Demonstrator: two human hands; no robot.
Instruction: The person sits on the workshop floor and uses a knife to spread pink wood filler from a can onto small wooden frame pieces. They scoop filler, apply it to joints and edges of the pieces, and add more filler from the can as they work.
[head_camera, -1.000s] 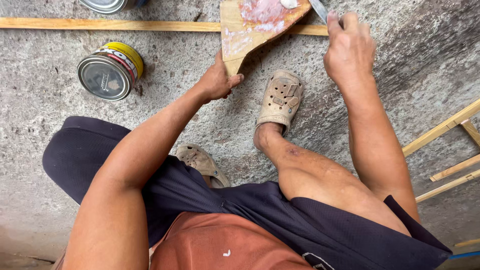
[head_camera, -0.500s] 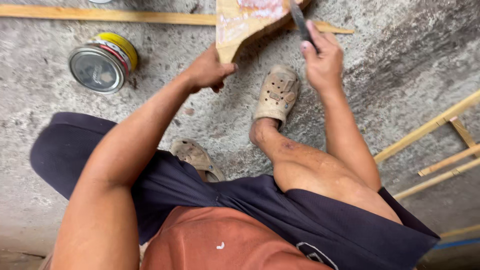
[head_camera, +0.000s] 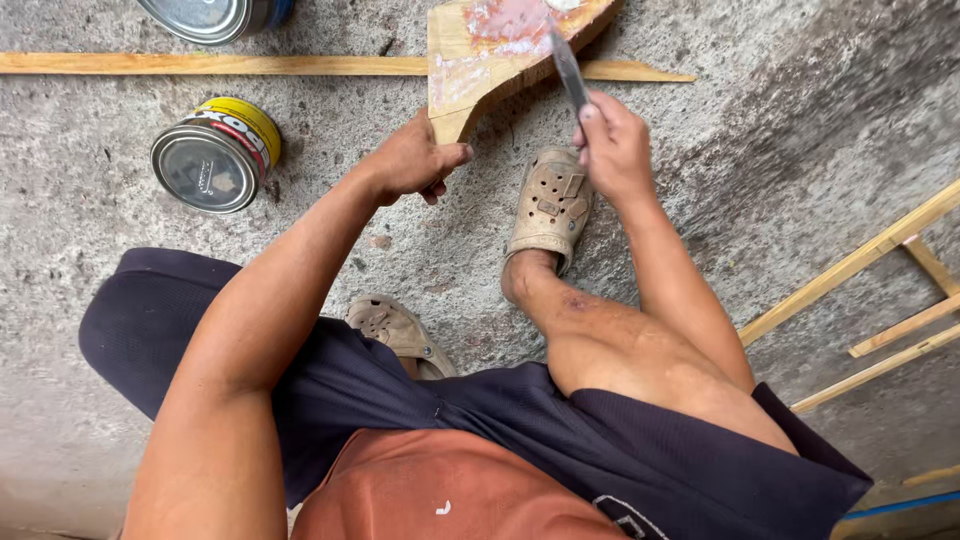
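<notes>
Left hand (head_camera: 415, 160): clamped on wooden piece's (head_camera: 480, 60) lower corner; should brace firmly.
Right hand (head_camera: 612, 145): fingers closed around putty knife (head_camera: 568, 68); blade best kept low, strokes even over pinkish filler (head_camera: 500, 22).

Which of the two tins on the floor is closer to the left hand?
The tin with the yellow side, lying on the concrete left of the left hand. The other tin lies farther up, cut by the top edge.

Bare arms without sleeves, left hand (head_camera: 412, 160), right hand (head_camera: 615, 148), rust-orange shirt (head_camera: 450, 490) with small white mark, dark navy mesh shorts (head_camera: 400, 390), tan perforated clogs (head_camera: 548, 205), bare lower leg
</notes>
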